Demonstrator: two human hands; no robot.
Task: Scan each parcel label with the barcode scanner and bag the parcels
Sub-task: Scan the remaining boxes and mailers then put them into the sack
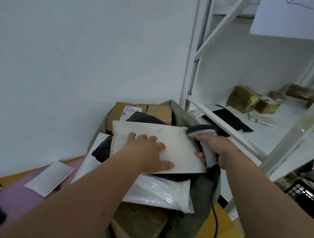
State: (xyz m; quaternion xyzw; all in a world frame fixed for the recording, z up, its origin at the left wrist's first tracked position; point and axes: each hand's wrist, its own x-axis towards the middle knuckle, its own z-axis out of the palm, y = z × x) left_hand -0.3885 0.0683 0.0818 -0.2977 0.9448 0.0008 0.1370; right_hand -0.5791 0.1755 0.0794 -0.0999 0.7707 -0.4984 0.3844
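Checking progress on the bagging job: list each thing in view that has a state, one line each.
White mailer: flat on top of the pile, pressed by the left hand.
Barcode scanner: held in the right hand, head beside the mailer's corner.
Grey bag: open, heaped with parcels.
Labelled cardboard box: closed, in the bag.
Silver mailer: lying outside the bag on the floor.

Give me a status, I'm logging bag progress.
Left hand flat on white mailer atop full bag. Right hand grips scanner. Label not visible.
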